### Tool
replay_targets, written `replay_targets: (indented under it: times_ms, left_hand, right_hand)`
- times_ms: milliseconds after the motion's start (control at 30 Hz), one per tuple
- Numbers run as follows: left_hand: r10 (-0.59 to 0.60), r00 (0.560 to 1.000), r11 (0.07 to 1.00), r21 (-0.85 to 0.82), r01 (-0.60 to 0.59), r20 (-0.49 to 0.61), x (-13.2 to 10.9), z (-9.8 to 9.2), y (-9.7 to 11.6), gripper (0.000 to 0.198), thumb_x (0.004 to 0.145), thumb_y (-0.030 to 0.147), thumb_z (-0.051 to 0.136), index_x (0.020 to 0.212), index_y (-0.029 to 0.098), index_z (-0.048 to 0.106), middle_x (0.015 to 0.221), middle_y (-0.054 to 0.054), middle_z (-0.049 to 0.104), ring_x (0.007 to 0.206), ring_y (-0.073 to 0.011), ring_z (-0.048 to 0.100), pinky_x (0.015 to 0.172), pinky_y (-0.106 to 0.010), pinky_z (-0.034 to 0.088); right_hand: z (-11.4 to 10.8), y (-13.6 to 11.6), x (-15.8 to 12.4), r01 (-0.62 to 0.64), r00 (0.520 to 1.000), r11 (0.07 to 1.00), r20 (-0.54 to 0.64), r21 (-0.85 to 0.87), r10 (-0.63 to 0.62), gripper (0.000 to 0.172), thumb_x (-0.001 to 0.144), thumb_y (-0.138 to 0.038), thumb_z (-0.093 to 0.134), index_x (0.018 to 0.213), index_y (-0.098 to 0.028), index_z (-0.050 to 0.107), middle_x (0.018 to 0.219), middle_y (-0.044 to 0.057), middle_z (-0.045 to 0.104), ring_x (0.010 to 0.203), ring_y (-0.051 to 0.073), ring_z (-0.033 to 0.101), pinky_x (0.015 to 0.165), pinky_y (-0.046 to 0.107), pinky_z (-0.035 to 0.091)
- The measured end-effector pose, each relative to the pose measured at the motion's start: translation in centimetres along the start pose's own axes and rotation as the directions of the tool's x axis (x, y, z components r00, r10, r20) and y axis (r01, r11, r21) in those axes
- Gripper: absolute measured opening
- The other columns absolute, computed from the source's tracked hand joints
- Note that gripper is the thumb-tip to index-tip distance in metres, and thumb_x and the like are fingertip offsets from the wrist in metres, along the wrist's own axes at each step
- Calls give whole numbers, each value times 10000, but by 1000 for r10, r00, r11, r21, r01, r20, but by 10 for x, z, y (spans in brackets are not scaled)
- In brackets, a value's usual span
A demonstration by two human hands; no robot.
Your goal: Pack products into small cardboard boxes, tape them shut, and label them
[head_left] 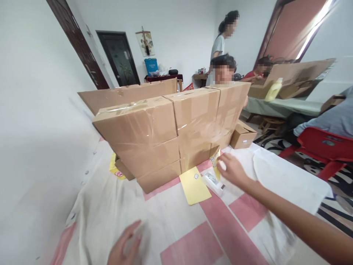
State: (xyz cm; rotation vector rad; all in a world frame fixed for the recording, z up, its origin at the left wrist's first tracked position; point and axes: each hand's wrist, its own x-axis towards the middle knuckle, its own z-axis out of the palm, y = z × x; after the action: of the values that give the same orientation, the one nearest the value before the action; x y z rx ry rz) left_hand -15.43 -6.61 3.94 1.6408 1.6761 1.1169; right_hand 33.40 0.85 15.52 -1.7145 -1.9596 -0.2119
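Note:
My right hand [233, 170] pinches a yellow card [215, 161] with small printed marks, held near the foot of a wall of taped cardboard boxes [154, 125]. Just below it, a small white object with a dark end [214, 184] lies on the cloth; its kind is unclear. Beside that lies a yellow sheet of paper [194, 189] bearing a small diamond-shaped mark. At the lower edge, my left hand [125, 246] is over the cloth, slightly blurred, thumb and fingers apart with nothing between them.
A pink-and-white cloth [190, 239] covers the table. A small carton [243, 136] stands right of the box wall, a yellow packet [117, 169] left of it. Several people are beyond and to the right, near a red chair [322, 151] and a pale yellow bottle [274, 90].

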Motion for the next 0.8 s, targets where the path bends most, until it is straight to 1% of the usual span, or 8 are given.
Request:
replay_targets:
  times_ms: [67, 167, 267, 367, 500, 567, 667, 800]
  left_hand:
    - [-111, 988, 990, -95, 101, -108, 45, -22, 6, 556, 772, 627, 714, 1190, 259, 719, 1317, -88, 697, 1116, -321, 694, 981, -502, 578]
    - [-150, 942, 972, -220, 85, -299, 116, -34, 4, 709, 763, 570, 761, 1362, 236, 580, 1477, -123, 567, 1372, -335, 527, 1141, -526, 452]
    - [-179, 923, 953, -295, 76, -340, 170, -18, -15, 784, 836, 546, 695, 1497, 236, 407, 1593, -163, 410, 1452, -327, 438, 1164, -514, 426]
    - [-157, 930, 939, -342, 37, -331, 195, 6, -37, 727, 910, 516, 633, 1520, 218, 373, 1602, -174, 382, 1461, -353, 413, 1167, -601, 392]
    - [-34, 970, 934, -353, -54, -240, 200, 22, -52, 762, 870, 509, 695, 1528, 262, 400, 1611, -122, 411, 1488, -297, 395, 1229, -507, 337]
    - [15, 984, 934, -349, -77, -177, 199, 23, -53, 797, 851, 509, 717, 1545, 296, 388, 1628, -88, 404, 1509, -264, 373, 1258, -440, 297]
    - [35, 993, 944, -321, -70, -114, 198, 23, -50, 846, 837, 497, 741, 1569, 306, 360, 1651, -70, 377, 1534, -272, 331, 1282, -450, 243]
    - [36, 996, 956, -287, -60, -87, 197, 23, -46, 831, 864, 490, 715, 1583, 309, 339, 1662, -58, 356, 1545, -279, 309, 1286, -463, 240]
  right_hand:
    - [17, -61, -19, 179, 984, 977, -11, 120, -179, 133, 904, -201, 516, 993, -238, 608, 951, 117, 645, 884, 300, 591, 771, 452, 454]
    - [40, -153, -26, 400, 916, 887, -90, 231, -390, 133, 839, -168, 570, 945, -243, 591, 884, 76, 646, 803, 258, 562, 723, 420, 415]
    - [59, -232, -11, 492, 870, 805, -220, 333, -441, 92, 832, -162, 569, 902, -221, 583, 857, 60, 646, 797, 224, 553, 708, 373, 405]
    - [71, -287, 6, 479, 878, 763, -240, 434, -415, 77, 851, -191, 569, 924, -209, 590, 908, 63, 671, 837, 214, 576, 737, 356, 431]
    - [82, -317, 18, 337, 940, 749, -153, 571, -306, 138, 847, -188, 570, 979, -215, 598, 961, 59, 691, 894, 219, 616, 795, 363, 480]
    - [93, -319, 21, 238, 966, 725, -79, 646, -247, 203, 843, -185, 577, 1043, -213, 599, 1038, 71, 695, 969, 227, 637, 851, 373, 509]
    - [117, -318, 28, 94, 992, 669, -13, 737, -126, 336, 832, -175, 572, 1168, -191, 577, 1166, 112, 674, 1082, 239, 642, 932, 393, 530]
    - [132, -324, 32, 70, 997, 621, -66, 780, -29, 357, 839, -162, 558, 1194, -190, 573, 1179, 119, 664, 1117, 234, 639, 965, 398, 537]
